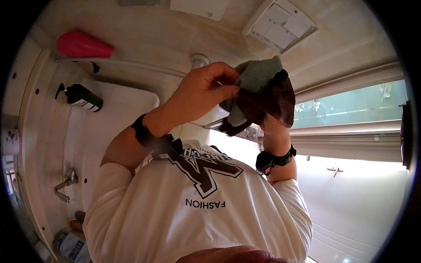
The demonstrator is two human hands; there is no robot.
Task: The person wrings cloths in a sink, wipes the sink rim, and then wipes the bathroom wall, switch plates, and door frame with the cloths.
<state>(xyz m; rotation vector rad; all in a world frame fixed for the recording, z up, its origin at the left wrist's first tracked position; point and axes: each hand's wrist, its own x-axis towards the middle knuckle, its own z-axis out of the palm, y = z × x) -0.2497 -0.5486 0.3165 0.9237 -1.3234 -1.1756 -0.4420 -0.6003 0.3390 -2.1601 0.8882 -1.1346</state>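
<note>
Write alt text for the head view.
A person's left hand pinches a crumpled grey-green and dark brown cloth; their right hand is mostly hidden behind it. At left are a dark green pump bottle and a silver metal tap.

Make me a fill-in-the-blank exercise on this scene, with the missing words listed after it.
The cloth is green and ____. The left hand pinches it between fingers and ____. Both wrists wear straps coloured ____. As pictured, the lowest word printed on the shirt is ____.

Missing words: brown; thumb; black; FASHION.
</note>
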